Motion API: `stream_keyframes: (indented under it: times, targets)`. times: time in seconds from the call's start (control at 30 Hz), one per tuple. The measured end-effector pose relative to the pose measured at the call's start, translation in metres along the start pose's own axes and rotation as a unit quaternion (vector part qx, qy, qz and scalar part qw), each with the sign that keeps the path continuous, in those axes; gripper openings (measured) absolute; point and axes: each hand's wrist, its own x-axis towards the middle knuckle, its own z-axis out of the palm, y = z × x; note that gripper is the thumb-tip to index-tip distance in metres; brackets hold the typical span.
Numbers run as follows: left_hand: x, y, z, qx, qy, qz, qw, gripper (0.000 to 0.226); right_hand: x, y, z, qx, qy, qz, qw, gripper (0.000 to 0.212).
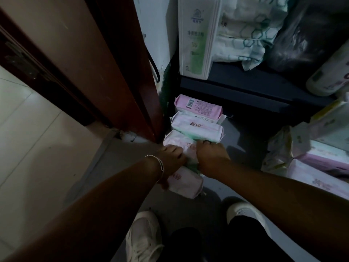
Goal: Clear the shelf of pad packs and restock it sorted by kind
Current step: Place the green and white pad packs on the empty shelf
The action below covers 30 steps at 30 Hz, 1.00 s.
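Observation:
Several pink and white pad packs lie in a row on the grey floor beside the door edge. The farthest pink pack (198,106) shows a barcode; behind it comes a white-pink pack (196,127). My left hand (171,157) and my right hand (211,157) both press down on a pink pack (186,148) in the middle of the row, fingers curled over its sides. A nearer pack (185,183) lies under my left wrist. The dark shelf (245,86) stands above the row.
A tall white-green pack (198,36) stands on the shelf next to patterned white packs (243,35) and a black bag (309,35). More packs (317,163) pile up at the right. A brown door (105,63) is left. My white shoes (143,237) are below.

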Motion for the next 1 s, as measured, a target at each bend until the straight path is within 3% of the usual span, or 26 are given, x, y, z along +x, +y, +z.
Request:
stream_keyframes:
  times: [0.27, 0.57, 0.8, 1.0]
  targets:
    - [-0.008, -0.008, -0.034, -0.034, -0.015, 0.024, 0.999, 0.068, -0.017, 0.018, -0.023, 0.1, -0.01, 0.003, 0.995, 0.05]
    - [-0.077, -0.007, -0.163, -0.109, -0.012, -0.014, 0.994, 0.061, -0.077, 0.06, -0.128, 0.179, 0.056, 0.002, 0.982, 0.047]
    - [-0.164, 0.013, -0.29, -0.107, 0.105, -0.054, 0.987, 0.057, -0.165, 0.098, -0.253, 0.225, 0.199, -0.03, 0.953, 0.049]
    - [-0.218, 0.024, -0.385, -0.093, 0.202, -0.068, 0.973, 0.055, -0.23, 0.124, -0.346, 0.28, 0.313, -0.034, 0.907, 0.042]
